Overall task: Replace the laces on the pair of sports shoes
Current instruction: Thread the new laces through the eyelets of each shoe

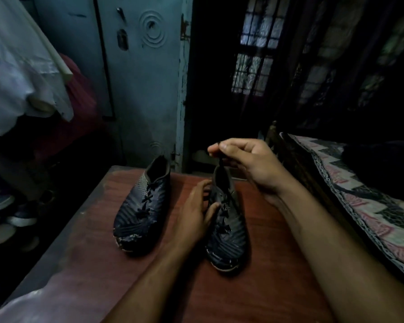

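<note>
Nearest, on the wooden counter [254, 276], right shoe [226, 229] steadied by left hand [194, 213], fingers relaxed; right hand [245, 164] pinching old lace end [220, 157] above; probably unlacing, needing steady upward pulls; 1 shoe [140, 210] untouched.

left shoe [139, 210]: dark, laced, flat on my table, toe toward me | right shoe [228, 231]: dark, just beside it | black lace [220, 162]: end pulled up above right shoe

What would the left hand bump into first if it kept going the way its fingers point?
Nothing new: the left hand already rests against the right-hand shoe, so pushing on would just press into its side.
</note>
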A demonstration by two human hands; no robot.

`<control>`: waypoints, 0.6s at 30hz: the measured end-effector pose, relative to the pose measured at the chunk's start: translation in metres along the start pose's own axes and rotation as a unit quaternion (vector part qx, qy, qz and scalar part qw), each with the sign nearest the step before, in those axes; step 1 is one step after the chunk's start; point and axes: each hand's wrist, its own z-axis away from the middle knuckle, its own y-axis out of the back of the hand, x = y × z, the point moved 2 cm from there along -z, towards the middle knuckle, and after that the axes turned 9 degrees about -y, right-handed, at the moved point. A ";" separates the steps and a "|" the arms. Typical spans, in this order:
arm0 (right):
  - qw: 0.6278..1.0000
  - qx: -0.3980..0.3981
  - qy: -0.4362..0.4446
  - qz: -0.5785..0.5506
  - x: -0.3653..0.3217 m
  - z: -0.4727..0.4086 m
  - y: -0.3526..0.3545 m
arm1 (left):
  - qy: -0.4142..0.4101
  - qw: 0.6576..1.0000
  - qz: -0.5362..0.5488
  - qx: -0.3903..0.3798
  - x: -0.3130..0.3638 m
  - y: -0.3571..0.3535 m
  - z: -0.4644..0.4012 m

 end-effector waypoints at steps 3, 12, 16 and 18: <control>0.998 0.004 -0.004 -0.063 -0.022 -0.011 -0.013 | 0.007 1.000 0.018 0.016 0.007 0.003 0.000; 0.925 -0.005 0.032 0.380 -0.023 -0.024 -0.019 | 0.061 0.889 0.258 0.374 0.021 0.054 -0.007; 0.892 0.003 0.028 0.451 -0.011 -0.020 -0.007 | -0.037 0.882 0.232 0.408 0.042 0.065 -0.004; 0.877 0.017 0.015 0.479 -0.007 -0.022 0.004 | -0.087 0.913 0.147 0.370 0.046 0.060 -0.003</control>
